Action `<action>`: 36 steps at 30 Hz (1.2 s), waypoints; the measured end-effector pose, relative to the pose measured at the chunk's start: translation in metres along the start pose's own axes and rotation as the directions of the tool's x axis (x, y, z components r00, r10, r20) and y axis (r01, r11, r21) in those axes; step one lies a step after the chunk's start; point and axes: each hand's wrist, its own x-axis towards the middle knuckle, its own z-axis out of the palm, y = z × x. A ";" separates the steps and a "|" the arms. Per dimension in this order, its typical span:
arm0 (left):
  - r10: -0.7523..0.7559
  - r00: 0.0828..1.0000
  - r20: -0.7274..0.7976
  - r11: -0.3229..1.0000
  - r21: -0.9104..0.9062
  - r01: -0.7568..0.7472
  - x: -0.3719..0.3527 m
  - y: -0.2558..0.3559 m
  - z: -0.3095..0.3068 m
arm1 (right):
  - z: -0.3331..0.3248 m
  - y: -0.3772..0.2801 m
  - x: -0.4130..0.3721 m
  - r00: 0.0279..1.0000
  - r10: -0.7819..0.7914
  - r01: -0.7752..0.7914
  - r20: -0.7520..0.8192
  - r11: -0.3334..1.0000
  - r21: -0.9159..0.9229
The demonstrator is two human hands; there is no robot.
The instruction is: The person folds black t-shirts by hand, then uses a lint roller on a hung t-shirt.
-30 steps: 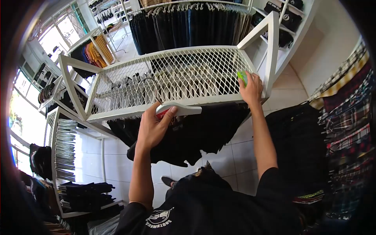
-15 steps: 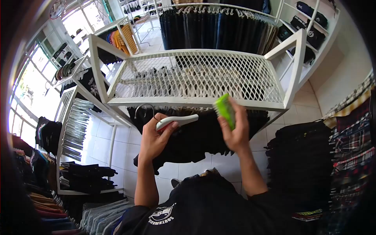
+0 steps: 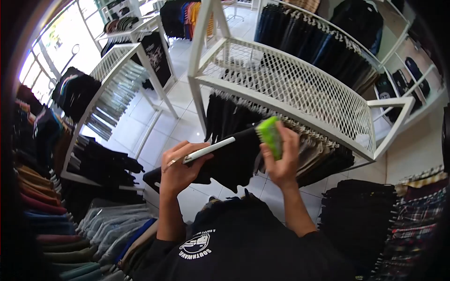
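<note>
My left hand [image 3: 179, 171] is closed around a white clothes hanger [image 3: 216, 147], whose arm points to the right. The hanger's metal hook [image 3: 175, 161] shows beside my fingers. In my right hand [image 3: 284, 165] is a bright green brush [image 3: 269, 134] with its bristles facing left, towards the hanger. A gap separates brush and hanger. Behind and below both hands hang dark garments [image 3: 229, 161] under a white rack. Part of the brush is hidden by my fingers.
The white rack [image 3: 300, 111] has a mesh top and rows of hanging trousers. At left stands another rack with empty clear hangers [image 3: 117, 100]. Grey and coloured clothes [image 3: 105, 229] hang at lower left, plaid shirts [image 3: 412, 239] at lower right. White tiles [image 3: 176, 136] cover the floor.
The view has turned left and tilted, so the racks appear shifted right. My left hand has rotated the hanger so its narrow edge shows. The brush stays in my right hand.
</note>
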 end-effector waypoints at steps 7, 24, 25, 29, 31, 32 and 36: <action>0.138 0.990 0.039 0.939 0.311 -0.143 -0.031 -0.048 -0.054 | 0.096 0.040 -0.013 0.979 0.204 -0.204 -0.005 0.978 -0.046; 0.344 0.918 0.197 0.663 0.641 -0.386 -0.070 -0.075 -0.087 | 0.129 0.032 0.039 0.973 0.212 -0.200 0.089 0.971 -0.128; 0.342 0.918 0.199 0.646 0.659 -0.384 -0.070 -0.076 -0.086 | 0.125 0.028 0.042 0.978 0.202 -0.199 0.045 0.978 -0.054; 0.343 0.911 0.226 0.609 0.685 -0.400 -0.069 -0.076 -0.084 | 0.118 -0.041 0.051 0.973 -0.019 -0.012 0.230 0.991 0.132; 0.360 0.896 0.258 0.611 0.661 -0.436 -0.066 -0.073 -0.085 | 0.119 -0.071 0.050 0.913 -0.107 0.032 0.393 0.980 0.194; 0.366 0.891 0.268 0.605 0.659 -0.447 -0.066 -0.073 -0.087 | 0.121 -0.073 0.048 0.877 -0.130 0.063 0.462 0.985 0.158; 0.383 0.890 0.249 0.610 0.655 -0.446 -0.074 -0.083 -0.093 | 0.140 -0.002 0.063 0.908 0.122 -0.072 0.401 0.988 -0.138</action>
